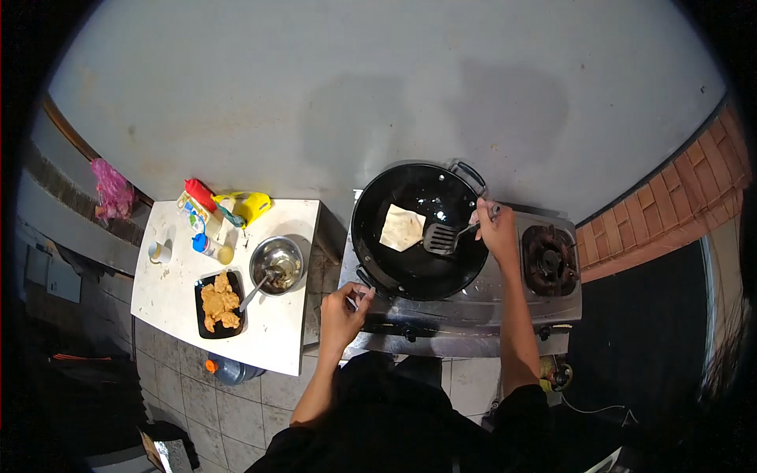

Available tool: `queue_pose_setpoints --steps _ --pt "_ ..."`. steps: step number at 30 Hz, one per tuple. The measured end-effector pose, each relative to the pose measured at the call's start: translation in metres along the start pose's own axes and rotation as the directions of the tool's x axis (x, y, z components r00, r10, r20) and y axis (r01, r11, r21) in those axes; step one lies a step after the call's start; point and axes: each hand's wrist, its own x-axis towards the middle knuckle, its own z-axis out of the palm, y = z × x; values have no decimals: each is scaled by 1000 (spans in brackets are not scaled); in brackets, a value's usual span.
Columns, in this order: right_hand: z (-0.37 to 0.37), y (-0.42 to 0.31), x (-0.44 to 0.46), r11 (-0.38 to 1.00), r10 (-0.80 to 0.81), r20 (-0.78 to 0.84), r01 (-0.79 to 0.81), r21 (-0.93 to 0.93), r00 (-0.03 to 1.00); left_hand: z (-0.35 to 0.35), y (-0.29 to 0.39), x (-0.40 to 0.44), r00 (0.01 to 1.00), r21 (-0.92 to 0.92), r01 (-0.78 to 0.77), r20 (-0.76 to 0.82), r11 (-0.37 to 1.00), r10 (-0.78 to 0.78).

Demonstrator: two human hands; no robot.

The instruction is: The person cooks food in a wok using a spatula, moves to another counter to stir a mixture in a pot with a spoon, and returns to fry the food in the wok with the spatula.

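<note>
A square, pale flat dough sheet (403, 229) lies in the black wok (426, 282), left of its middle. My right hand (495, 225) grips the handle of a slotted spatula (441, 239). The spatula's blade sits at the right edge of the dough; whether it reaches under is unclear. Curled fingers show on my left hand (342, 315), beside the wok's near-left handle (365, 276). I cannot tell if they touch the handle or pinch something small. The wok stands on a steel gas stove (465, 315).
A second burner (549, 260) is at the right. On the white table (276, 339) are a tray of battered pieces (220, 303), a metal bowl (276, 264) with a spoon, a cup (160, 252), a red bottle (200, 193) and a yellow pouch (251, 206). A wall rises behind.
</note>
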Motion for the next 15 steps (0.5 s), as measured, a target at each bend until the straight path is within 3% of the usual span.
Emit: queue_pose_setpoints --steps 6,13,15 --pt "3 22 -8 976 -40 95 18 215 995 -2 2 -1 999 4 28 16 1000 -28" --pt "0 23 -16 973 -13 114 -13 229 993 -3 5 -2 997 21 67 38 998 -67" --pt "4 18 -20 969 -9 108 -18 246 994 -1 1 -1 1000 -11 13 25 1000 -13"
